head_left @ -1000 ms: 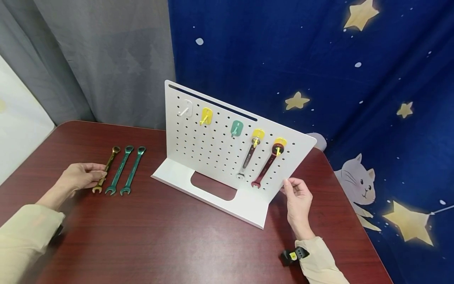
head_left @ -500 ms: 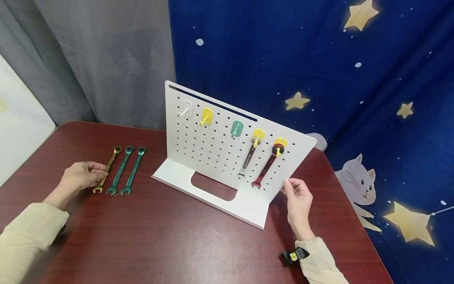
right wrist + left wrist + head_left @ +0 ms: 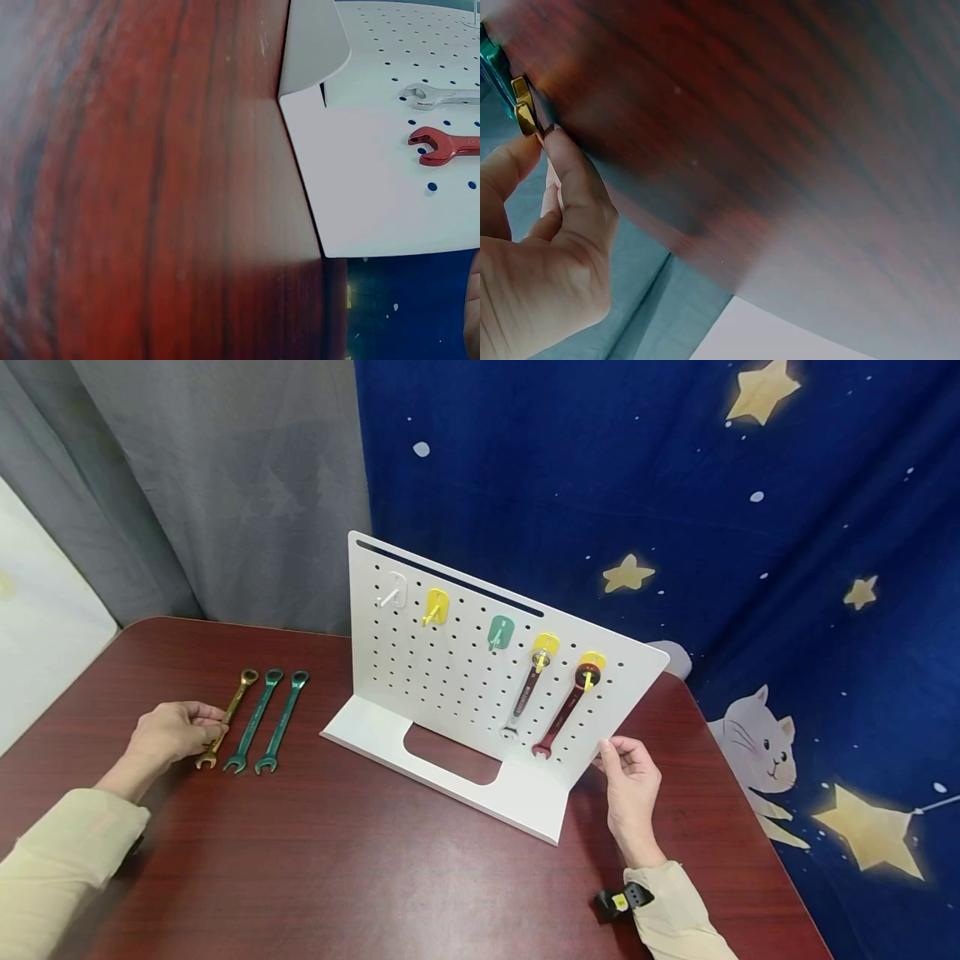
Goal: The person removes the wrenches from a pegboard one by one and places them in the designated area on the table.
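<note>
My left hand [image 3: 168, 732] pinches a gold combination wrench [image 3: 238, 700] between thumb and fingers at the table's left; the left wrist view shows its gold open end [image 3: 525, 112] just beyond the fingertips. Beside it lie two green combination wrenches [image 3: 255, 720] [image 3: 282, 722], roughly parallel, ring ends away from me. My right hand [image 3: 632, 789] grips the right edge of a white pegboard stand [image 3: 450, 685], thumb in front, other fingers partly hidden behind. A silver wrench [image 3: 524, 700] and a dark red wrench [image 3: 560, 718] hang by their ring ends from yellow hooks on the board.
Left of the hanging wrenches, the board carries a white hook [image 3: 392, 590], a yellow hook [image 3: 436, 607] and a green hook [image 3: 500, 633], all bare. The stand's base [image 3: 540, 802] rests on the dark red table [image 3: 360, 877]. Curtains [image 3: 480, 460] hang behind.
My left hand and the gold wrench have shifted slightly right, toward the green wrenches, since a second ago. My right hand and the pegboard have stayed put.
</note>
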